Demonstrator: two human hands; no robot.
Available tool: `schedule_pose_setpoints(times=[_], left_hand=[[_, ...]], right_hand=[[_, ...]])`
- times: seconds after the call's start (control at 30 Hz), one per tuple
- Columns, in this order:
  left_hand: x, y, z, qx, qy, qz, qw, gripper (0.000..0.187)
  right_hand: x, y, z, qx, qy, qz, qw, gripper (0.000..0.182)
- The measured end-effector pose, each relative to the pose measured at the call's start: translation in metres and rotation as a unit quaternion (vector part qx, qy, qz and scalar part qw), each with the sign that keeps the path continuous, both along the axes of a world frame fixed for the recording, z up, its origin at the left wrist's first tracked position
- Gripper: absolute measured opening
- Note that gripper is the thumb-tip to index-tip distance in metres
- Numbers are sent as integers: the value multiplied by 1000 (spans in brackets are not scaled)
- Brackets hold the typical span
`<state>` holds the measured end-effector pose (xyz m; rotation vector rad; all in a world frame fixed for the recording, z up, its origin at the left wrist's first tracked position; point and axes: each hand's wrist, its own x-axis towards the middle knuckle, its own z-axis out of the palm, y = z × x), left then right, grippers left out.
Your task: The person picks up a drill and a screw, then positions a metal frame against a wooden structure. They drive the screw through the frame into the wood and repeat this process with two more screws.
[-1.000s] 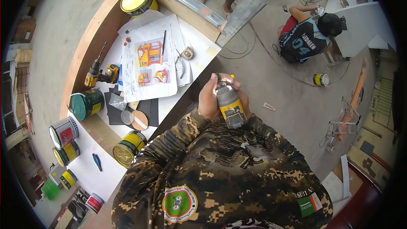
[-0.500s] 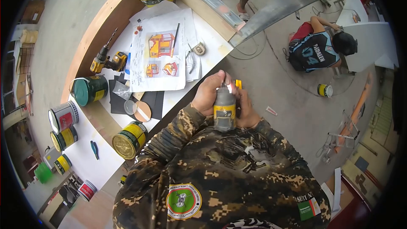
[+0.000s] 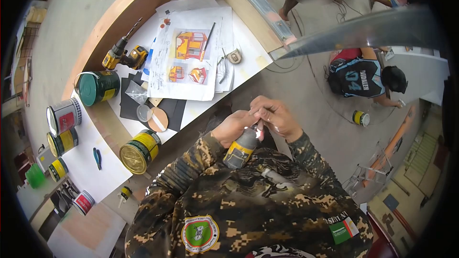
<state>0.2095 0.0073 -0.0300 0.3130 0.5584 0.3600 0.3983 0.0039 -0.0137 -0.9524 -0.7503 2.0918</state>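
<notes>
A grey bottle-like canister with a yellow band point(image 3: 240, 149) is tilted in front of my belly. My left hand point(image 3: 230, 126) is closed at its upper end, fingers reaching across toward the right. Closed in a pinch, my right hand point(image 3: 281, 118) meets the left fingertips just above the canister; what it pinches is hidden. White smears show near the canister's top and on the fingers. To the left, the white worktop point(image 3: 251, 43) carries printed drawings point(image 3: 184, 74), a pencil point(image 3: 210, 38) and a tape measure point(image 3: 234, 56).
A yellow drill point(image 3: 112, 59), a green can point(image 3: 98, 88), a gold-lidded can point(image 3: 139, 153) and blue-handled pliers point(image 3: 97, 158) lie leftward. A metal edge point(image 3: 363, 31) crosses the upper right. A person point(image 3: 358, 76) crouches beyond, near a small can point(image 3: 360, 118).
The canister has tilted and shifted left and down. My right hand has left its side and risen to meet my left fingers. The crouching person's arm now reaches out toward the lower right.
</notes>
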Motion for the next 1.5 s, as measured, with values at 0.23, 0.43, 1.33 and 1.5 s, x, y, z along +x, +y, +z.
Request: schedule_pose_setpoints(times=[0.23,0.43,1.33,1.5], left_hand=[[-61,-20,-5,-47,2,122,991,41],[-100,-38,2,-33,41,134,990,39],[-130,-83,-6,-31,52,209,976,37],[-135,-88,-4,-10,81,166,983,31]], right_hand=[[-52,45,-51,85,67,205,973,11],[-89,52,-69,139,87,269,949,19],[-75,220,-230,370,-621,108,683,25],[-94,237,-243,473,-644,75,597,34]])
